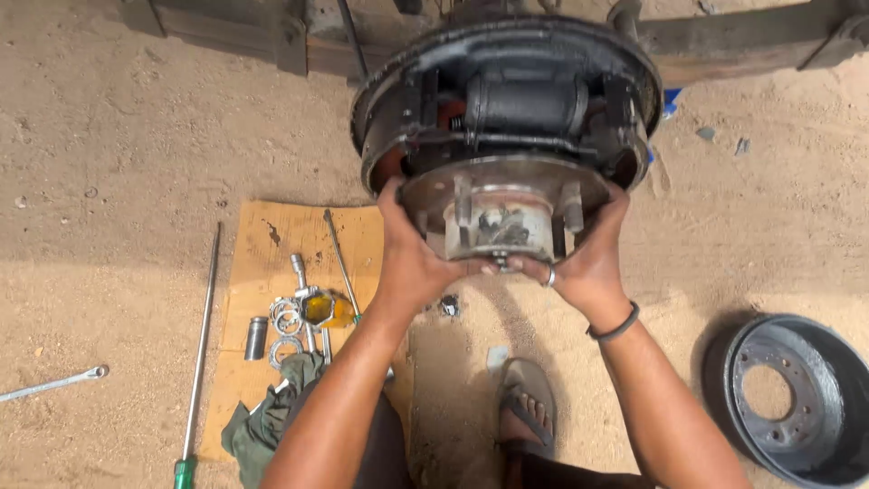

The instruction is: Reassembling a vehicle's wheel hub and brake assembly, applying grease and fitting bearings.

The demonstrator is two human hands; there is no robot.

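Wheel hub (500, 217) gripped at centre frame by left hand (412, 258) and right hand (588, 267), fingers wrapped round its flange | step judged: hub being drawn off brake backplate (507, 100) | next: straight, level pull needed | open sand below; brake drum (797, 398) lower right, cardboard (272, 272) of tools left.

Open sand left of hub (502, 213); brake drum (797, 398) lower right

hub (501, 217) before backing plate (507, 100) | cardboard (262, 263) with tools left | drum (797, 398) right on sand
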